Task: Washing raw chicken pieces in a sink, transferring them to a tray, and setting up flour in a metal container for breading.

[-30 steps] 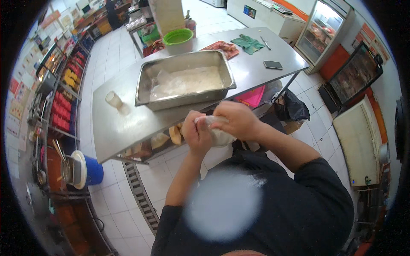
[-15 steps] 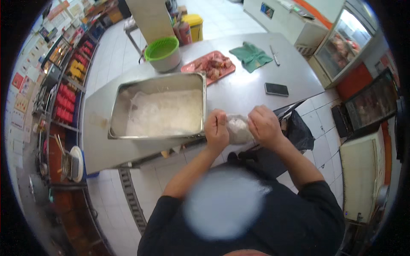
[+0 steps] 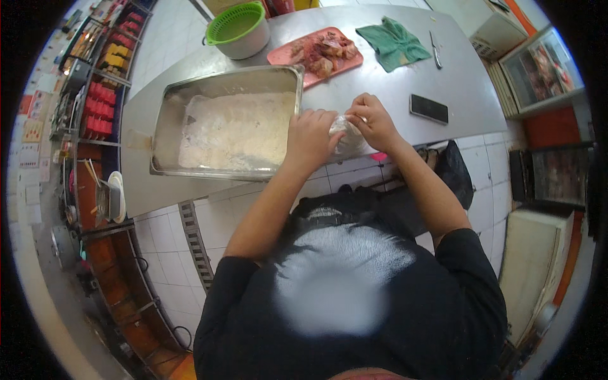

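Observation:
At the table's near edge, just right of the metal tub, I hold a clear plastic bag [image 3: 347, 140] with something pale in it. My left hand [image 3: 309, 139] is closed on its left side, the thumb lying across the front. With bent fingers, my right hand [image 3: 375, 121] pinches the bag's gathered top from the right. The deep metal tub [image 3: 215, 175] holds a layer of whitish powder like flour [image 3: 234, 136]. Behind the bag a pink tray [image 3: 278, 56] carries several pieces of raw meat [image 3: 323, 54].
On the steel table [image 3: 386, 88] lie a green cloth [image 3: 392, 44], a knife [image 3: 436, 50] and a dark phone [image 3: 429, 108]. A white tub with a green basket [image 3: 237, 28] stands far left. A black bag [image 3: 453, 174] hangs by the right table edge.
The view has tilted down toward the table. My fists, earlier on either side of the bag, have shifted; the right hand now pinches its top while the left grips its side.

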The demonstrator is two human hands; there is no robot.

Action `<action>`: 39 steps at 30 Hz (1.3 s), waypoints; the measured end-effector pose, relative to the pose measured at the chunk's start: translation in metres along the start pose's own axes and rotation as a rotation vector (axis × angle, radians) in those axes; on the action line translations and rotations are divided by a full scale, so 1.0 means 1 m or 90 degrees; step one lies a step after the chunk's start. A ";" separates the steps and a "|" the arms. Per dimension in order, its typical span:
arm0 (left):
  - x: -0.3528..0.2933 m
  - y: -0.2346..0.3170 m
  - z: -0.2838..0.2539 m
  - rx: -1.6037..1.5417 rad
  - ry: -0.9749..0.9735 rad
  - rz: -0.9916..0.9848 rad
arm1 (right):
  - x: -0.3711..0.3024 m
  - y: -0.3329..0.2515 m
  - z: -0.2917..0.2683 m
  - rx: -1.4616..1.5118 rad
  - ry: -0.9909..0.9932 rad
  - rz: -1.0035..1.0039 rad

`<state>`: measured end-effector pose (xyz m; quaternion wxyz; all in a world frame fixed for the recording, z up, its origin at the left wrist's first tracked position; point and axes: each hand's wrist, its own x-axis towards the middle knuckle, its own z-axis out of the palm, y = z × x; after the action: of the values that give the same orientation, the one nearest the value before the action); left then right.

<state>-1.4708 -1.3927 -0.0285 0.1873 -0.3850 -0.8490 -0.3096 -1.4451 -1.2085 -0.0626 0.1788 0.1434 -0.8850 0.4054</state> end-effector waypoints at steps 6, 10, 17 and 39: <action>0.011 -0.032 0.003 -0.053 -0.229 -0.010 | -0.008 -0.002 -0.034 0.073 0.023 0.182; 0.011 -0.040 0.005 -0.120 -0.262 0.014 | -0.012 -0.006 -0.012 -0.052 -0.031 0.060; 0.015 -0.040 0.001 -0.123 -0.183 0.090 | 0.003 0.006 -0.019 -0.136 -0.089 0.026; 0.030 -0.011 0.012 0.049 -0.209 -0.200 | 0.077 0.050 -0.037 0.056 -0.397 -0.022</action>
<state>-1.4997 -1.3741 -0.0252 0.0110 -0.2862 -0.9286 -0.2358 -1.5267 -1.1566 -0.0402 -0.1006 0.2836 -0.8761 0.3768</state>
